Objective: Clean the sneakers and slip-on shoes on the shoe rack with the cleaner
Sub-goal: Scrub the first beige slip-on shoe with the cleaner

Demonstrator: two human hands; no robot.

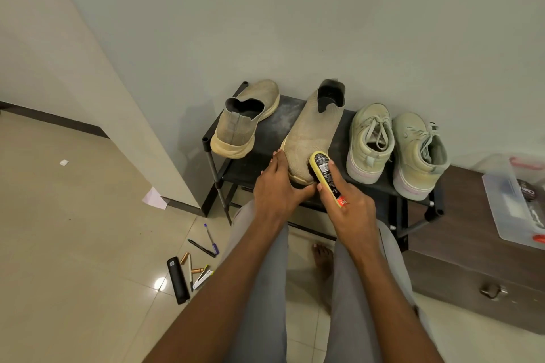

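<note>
While atop rack (259,163), slip-on (312,132) under cleaner (325,174).

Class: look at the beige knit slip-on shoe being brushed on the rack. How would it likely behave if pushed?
The beige knit slip-on shoe probably has a soft, yielding upper: the fabric looks thin. It may slide on the black shoe rack, since the left hand braces its toe while the right hand presses the yellow cleaner brush against it.

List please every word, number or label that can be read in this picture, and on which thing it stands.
Cleaner in the right hand: a barcode and small print, too blurred to read; white letters on its red end, cut off and unreadable.
Dark object in the clear plastic box: a white logo, too blurred to read.
Shoes, rack, pens: no text visible.
</note>
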